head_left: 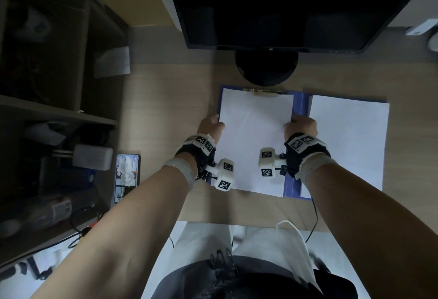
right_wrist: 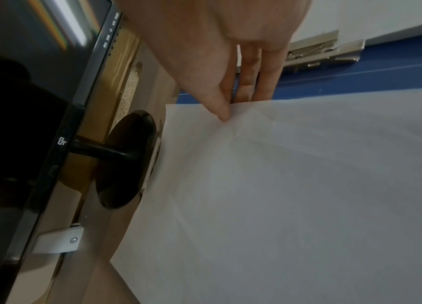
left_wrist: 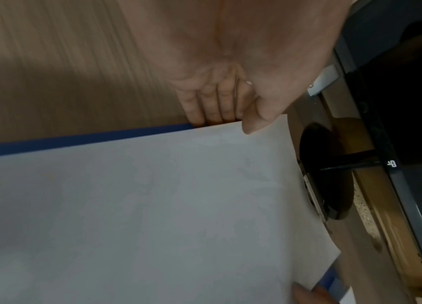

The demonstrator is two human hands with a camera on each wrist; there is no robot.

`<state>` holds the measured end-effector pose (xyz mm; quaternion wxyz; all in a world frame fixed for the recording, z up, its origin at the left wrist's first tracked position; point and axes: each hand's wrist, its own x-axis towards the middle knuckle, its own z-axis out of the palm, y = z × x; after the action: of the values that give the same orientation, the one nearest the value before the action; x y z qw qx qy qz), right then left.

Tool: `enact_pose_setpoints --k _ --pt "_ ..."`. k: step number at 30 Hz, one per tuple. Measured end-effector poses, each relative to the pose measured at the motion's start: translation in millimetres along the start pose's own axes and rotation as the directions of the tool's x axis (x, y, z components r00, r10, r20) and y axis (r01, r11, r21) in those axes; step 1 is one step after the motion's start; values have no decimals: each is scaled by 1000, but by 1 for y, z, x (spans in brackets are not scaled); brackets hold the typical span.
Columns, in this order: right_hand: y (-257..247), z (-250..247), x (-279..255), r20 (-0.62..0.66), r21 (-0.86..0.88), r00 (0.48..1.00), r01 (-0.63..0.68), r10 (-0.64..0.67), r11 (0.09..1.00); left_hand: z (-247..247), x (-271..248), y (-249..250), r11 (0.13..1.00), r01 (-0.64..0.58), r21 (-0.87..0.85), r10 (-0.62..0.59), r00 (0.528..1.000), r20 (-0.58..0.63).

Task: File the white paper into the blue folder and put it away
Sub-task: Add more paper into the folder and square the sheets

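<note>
The left hand (head_left: pixel 211 124) pinches the left long edge of the white paper (head_left: pixel 254 142): in the left wrist view the thumb lies on top of the sheet and the fingers (left_wrist: pixel 205 107) are curled under its edge, just above the blue folder (head_left: pixel 290 180). The paper lies between the two hands, over the left half of the open folder on the counter (head_left: pixel 166 109). Its long axis runs away from the person, and its far short edge is close to the metal clip (head_left: pixel 260 92) at the top of the folder; I cannot tell if the edge is already under the clip. The right hand (head_left: pixel 302 125) pinches the right long edge in the same way, thumb on top, fingers (right_wrist: pixel 261 72) below. Both hands are equally near to the sheet. Right of these fingers a second white sheet (head_left: pixel 348 147) lies on the other half. I judge that the next move is to slide the paper forward, away from both hands, toward the clip.
</note>
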<state>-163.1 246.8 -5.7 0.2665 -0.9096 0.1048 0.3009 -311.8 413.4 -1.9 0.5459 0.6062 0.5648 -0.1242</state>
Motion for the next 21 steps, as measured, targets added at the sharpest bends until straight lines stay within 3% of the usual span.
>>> enact_pose_setpoints --k 7,14,21 --pt "-6 -4 -10 -7 16 1000 6 -6 1000 4 -1 9 997 30 76 -31 999 12" --pt "-4 1 -18 49 7 996 -73 72 997 2 -3 5 996 51 -76 -46 997 67" --pt "-5 3 -14 69 21 996 -66 64 998 -6 -2 9 991 54 -126 -45 997 69"
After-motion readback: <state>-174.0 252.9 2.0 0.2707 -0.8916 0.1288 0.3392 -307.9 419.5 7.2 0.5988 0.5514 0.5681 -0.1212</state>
